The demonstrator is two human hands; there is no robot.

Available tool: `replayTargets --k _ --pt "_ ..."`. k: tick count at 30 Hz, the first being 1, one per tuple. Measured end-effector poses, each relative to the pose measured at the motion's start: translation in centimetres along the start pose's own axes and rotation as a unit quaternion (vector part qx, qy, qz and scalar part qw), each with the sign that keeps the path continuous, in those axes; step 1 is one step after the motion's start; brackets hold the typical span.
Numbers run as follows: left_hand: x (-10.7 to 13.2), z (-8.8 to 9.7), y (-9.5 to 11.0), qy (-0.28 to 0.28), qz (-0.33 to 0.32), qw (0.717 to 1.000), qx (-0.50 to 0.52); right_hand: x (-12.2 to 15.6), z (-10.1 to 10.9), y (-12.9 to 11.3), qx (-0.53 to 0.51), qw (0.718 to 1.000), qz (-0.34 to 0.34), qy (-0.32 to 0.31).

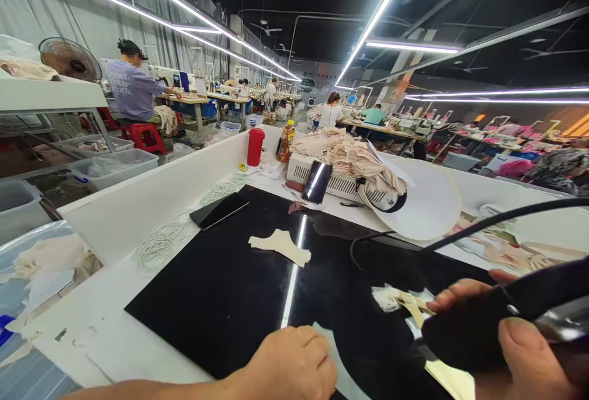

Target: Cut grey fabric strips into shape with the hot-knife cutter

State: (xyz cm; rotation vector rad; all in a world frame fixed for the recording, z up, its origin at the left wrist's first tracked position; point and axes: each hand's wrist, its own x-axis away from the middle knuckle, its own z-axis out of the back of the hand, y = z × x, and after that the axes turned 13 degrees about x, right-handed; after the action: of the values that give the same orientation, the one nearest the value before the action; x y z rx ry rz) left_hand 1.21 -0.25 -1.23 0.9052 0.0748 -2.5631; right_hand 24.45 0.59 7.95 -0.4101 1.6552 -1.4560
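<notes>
Right hand (529,351) grips tool (478,320) over board (207,296)

Fingers and thumb close round the tool from opposite sides, near the desk's (138,351) right edge; its tip is at pale scraps (415,307). By the board's near edge, the left hand (294,363) curls, knuckles up, against a grey sheet (339,360); whether it pinches that, I cannot tell. A cream piece (280,245) lies mid-board. A phone (219,211) straddles the board's left edge, near the far corner.

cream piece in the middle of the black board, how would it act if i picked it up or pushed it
The cream piece looks thin, so probably light and bendy. Lying flat on the glossy black board, it would likely slide rather than tip.
</notes>
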Motion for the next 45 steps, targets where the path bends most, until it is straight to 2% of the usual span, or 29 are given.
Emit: replayTargets --k 2,6,9,13,22,29,35,39,45 --pt "0.0 0.1 0.1 0.021 -0.002 1.0 -0.002 1.0 -1.3 -1.8 -0.019 0.999 -0.017 -0.019" --pt "-0.1 0.4 0.4 0.035 -0.004 0.999 0.001 2.5 -3.4 -3.9 -0.058 0.994 0.006 -0.096" --pt "-0.1 0.4 0.5 0.051 0.002 0.999 0.01 2.9 -4.8 -4.0 -0.092 0.986 0.042 -0.134" --pt "0.0 0.3 0.4 0.069 0.007 0.997 0.017 3.2 -6.1 -3.1 -0.143 0.978 0.061 -0.139" --pt "0.1 0.2 0.2 0.076 0.004 0.997 0.01 4.0 -6.7 -1.4 -0.15 0.975 0.07 -0.151" --pt "0.1 0.5 0.3 0.061 0.005 0.998 0.0 4.2 -7.0 -1.8 -0.142 0.978 0.068 -0.134" --pt "-0.1 0.6 0.2 0.078 0.005 0.997 0.003 4.1 -7.4 -2.1 -0.152 0.979 0.044 -0.127" --pt "-0.2 0.7 0.2 0.083 0.008 0.997 0.008 4.3 -7.9 -2.0 -0.182 0.973 0.046 -0.134" --pt "-0.3 0.4 0.2 0.104 0.01 0.994 0.013 4.6 -8.3 -2.1 -0.172 0.975 0.042 -0.134"
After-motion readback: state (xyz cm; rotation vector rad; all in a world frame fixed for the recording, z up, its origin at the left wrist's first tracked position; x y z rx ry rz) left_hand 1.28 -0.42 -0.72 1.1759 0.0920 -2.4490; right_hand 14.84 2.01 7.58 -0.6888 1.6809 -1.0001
